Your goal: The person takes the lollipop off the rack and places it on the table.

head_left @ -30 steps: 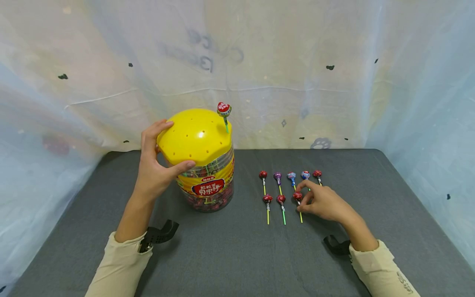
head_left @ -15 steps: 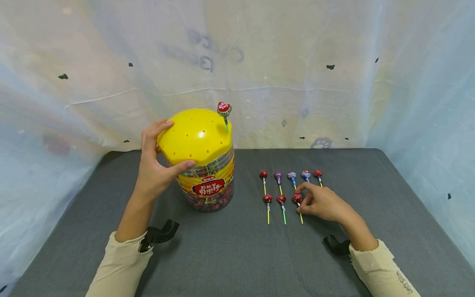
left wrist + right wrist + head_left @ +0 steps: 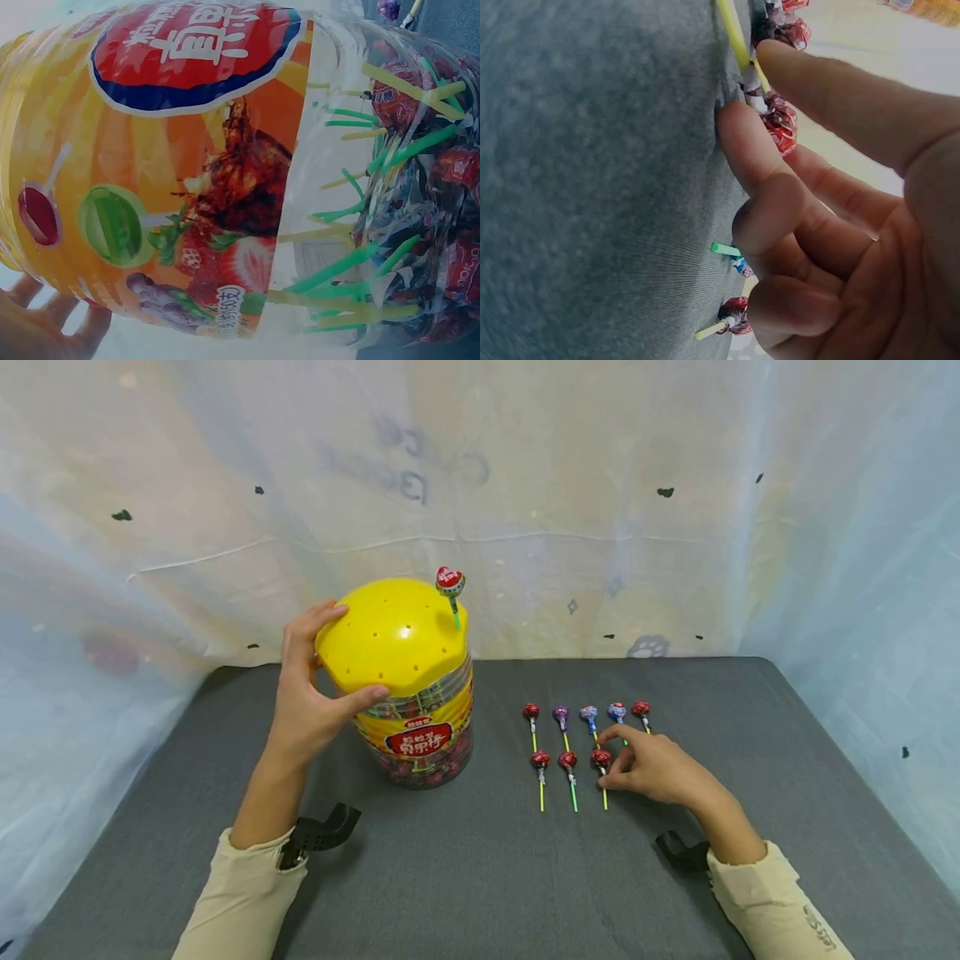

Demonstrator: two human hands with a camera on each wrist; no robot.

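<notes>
My left hand (image 3: 311,702) grips the domed yellow lid (image 3: 390,635) of a clear plastic jar (image 3: 420,742), thumb in front and fingers at its far left side. Lollipops with green and yellow sticks fill the jar's bottom in the left wrist view. One lollipop (image 3: 451,582) stands upright in a hole at the lid's right edge. On the table, my right hand (image 3: 656,768) has thumb and finger around a dark red lollipop (image 3: 601,758) with a yellow stick. In the right wrist view this lollipop (image 3: 782,127) lies between the fingertips, touching the cloth.
Two dark red lollipops (image 3: 567,762) lie left of the right hand. Behind them runs a row of several lollipops, including a purple one (image 3: 561,716) and blue ones (image 3: 589,716). A grey cloth covers the table (image 3: 480,877); a pale curtain (image 3: 525,485) hangs behind.
The dark red lollipop at my right fingers has turned slightly, its stick now nearly straight toward me. My left hand and the jar hold their place.
</notes>
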